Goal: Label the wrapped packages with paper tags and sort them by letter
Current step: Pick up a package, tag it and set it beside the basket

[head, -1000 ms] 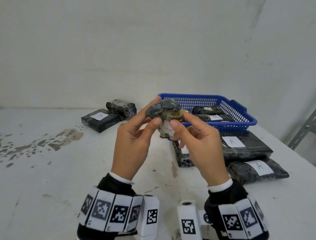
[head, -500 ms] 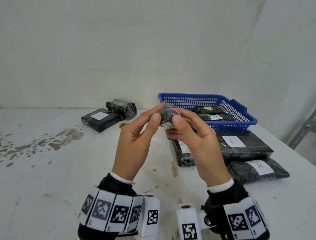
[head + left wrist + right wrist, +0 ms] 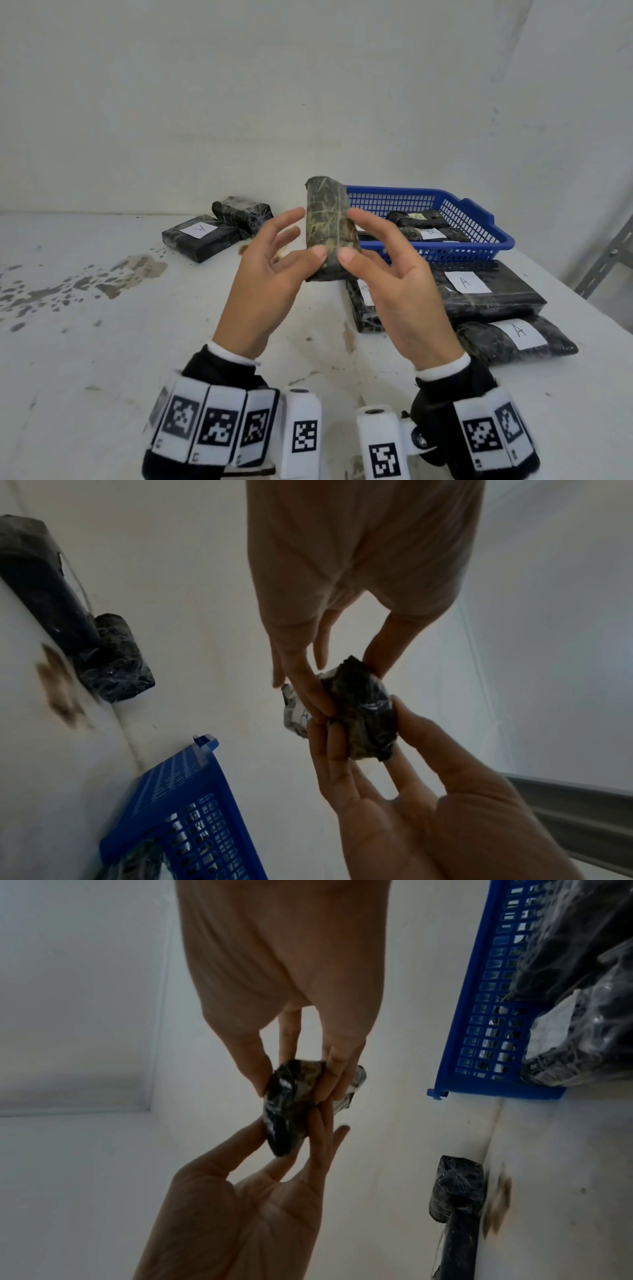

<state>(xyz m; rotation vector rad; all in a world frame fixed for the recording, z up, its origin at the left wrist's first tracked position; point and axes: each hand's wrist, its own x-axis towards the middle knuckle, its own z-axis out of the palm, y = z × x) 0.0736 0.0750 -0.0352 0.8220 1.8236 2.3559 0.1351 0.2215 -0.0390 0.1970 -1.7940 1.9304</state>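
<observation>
**Package held upright between both hands, tag side facing away**

Small dark package wrapped in clear film (image 3: 329,229) is being held up in the air above the stained white table (image 3: 102,342), in front of the blue plastic mesh basket (image 3: 479,236). Its long axis is standing nearly vertical, top end leaning slightly away from the person. The left hand (image 3: 263,287) is pinching its lower part with thumb in front and fingers spread behind; the right hand (image 3: 394,291) is doing the same from the other side, thumb on the near face and index finger reaching along the upper right edge. Both hands are closed on the package — neither looks nearer than the other, and the thumbs are almost meeting low on the near face.

The wrist views are showing a white paper tag (image 3: 294,715) on the far side of the package, under the fingertips and away from the head camera. Its letter cannot be read.

Judging from this, the hands are turning the package to read or press down its tag, and the sorting is coming next. Flat dark packages with white "A" tags (image 3: 479,291) are lying just right of the hands, two more tagged ones are sitting in the basket, and another tagged pair (image 3: 205,236) is lying farther off to the left — so the letter decides which way the package travels.
</observation>
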